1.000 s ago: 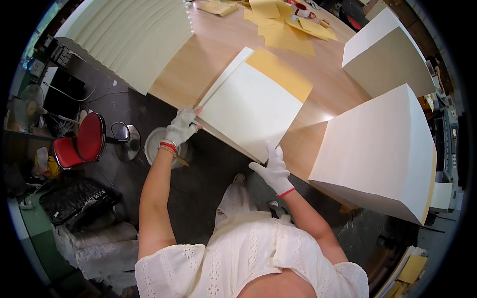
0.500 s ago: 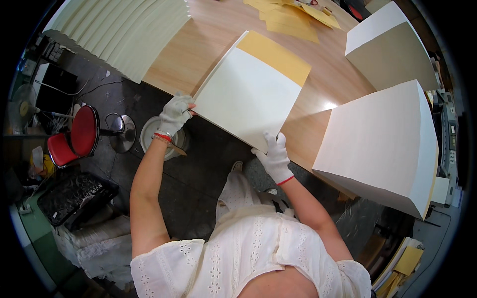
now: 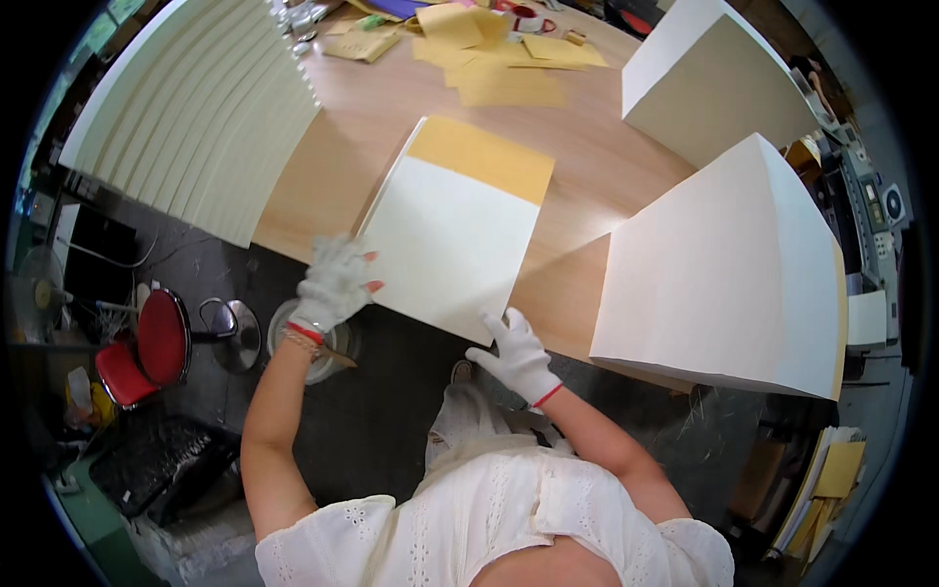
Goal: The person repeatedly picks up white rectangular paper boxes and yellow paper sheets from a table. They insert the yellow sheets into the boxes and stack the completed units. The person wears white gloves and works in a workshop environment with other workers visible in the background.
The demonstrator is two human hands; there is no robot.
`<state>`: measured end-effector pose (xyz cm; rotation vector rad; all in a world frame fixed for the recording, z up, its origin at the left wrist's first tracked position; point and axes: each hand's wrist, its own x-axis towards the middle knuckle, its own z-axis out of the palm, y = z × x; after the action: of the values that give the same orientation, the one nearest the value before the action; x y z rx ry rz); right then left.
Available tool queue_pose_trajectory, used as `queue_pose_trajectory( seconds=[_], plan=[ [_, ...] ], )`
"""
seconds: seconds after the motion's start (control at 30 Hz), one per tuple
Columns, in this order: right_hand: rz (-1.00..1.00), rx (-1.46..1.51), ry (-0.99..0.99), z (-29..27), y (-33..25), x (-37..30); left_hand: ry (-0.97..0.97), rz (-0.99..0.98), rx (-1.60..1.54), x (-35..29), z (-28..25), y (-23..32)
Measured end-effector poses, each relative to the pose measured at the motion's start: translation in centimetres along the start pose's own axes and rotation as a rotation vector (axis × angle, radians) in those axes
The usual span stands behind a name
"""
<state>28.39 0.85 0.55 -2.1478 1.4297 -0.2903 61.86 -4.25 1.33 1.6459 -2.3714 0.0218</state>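
Note:
A stack of white sheets (image 3: 440, 240) lies near the table's front edge, with a yellow paper strip (image 3: 481, 157) across its far end. At the stack's near left corner is my left hand (image 3: 335, 282), in a white glove with bare fingertips showing; its fingers are spread. My right hand (image 3: 516, 354), also gloved in white with a red cuff, is by the near right corner, fingers apart. Neither hand grips anything. Whether the fingertips touch the paper, I cannot tell.
A tall white paper stack (image 3: 694, 284) stands at the right, another (image 3: 719, 88) behind it. Layered cream stacks (image 3: 196, 127) fill the far left. Yellow papers (image 3: 509, 78) lie at the back of the wooden table (image 3: 303, 196). A bucket (image 3: 284, 323) and red chair (image 3: 161, 338) are left below.
Both hands have let go of the white stack's near corners and opened. The view has shifted, showing more of the table's back.

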Motion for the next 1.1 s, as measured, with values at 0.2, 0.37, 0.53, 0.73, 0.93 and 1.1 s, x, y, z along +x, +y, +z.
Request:
queue_pose_trajectory(
  seconds=[0.2, 0.37, 0.53, 0.73, 0.93, 1.1],
  plan=[
    [-0.009, -0.035, 0.016, 0.6, 0.3, -0.1, -0.269, 0.171, -0.002, 15.3, 5.2, 5.3],
    [0.046, 0.083, 0.034, 1.3, 0.5, -0.2, -0.504, -0.085, 0.128, 28.6, 0.2, 7.6],
    [0.010, 0.236, -0.013, 0.5, 1.2, -1.0, -0.177, -0.152, 0.049, 34.3, 6.7, 4.8],
    [0.204, 0.555, -0.101, -5.9, 4.4, -8.8, 0.352, 0.147, -0.829, 36.2, 7.6, 3.5],
    [0.417, 0.592, 0.006, -12.5, 8.5, -19.1, 0.331, 0.756, -0.843, 30.5, -18.1, 28.2],
    [0.258, 0.433, 0.405, -13.5, 13.1, -24.0, 0.050, 1.162, -0.512, 25.0, -26.5, 46.2]
  ],
)
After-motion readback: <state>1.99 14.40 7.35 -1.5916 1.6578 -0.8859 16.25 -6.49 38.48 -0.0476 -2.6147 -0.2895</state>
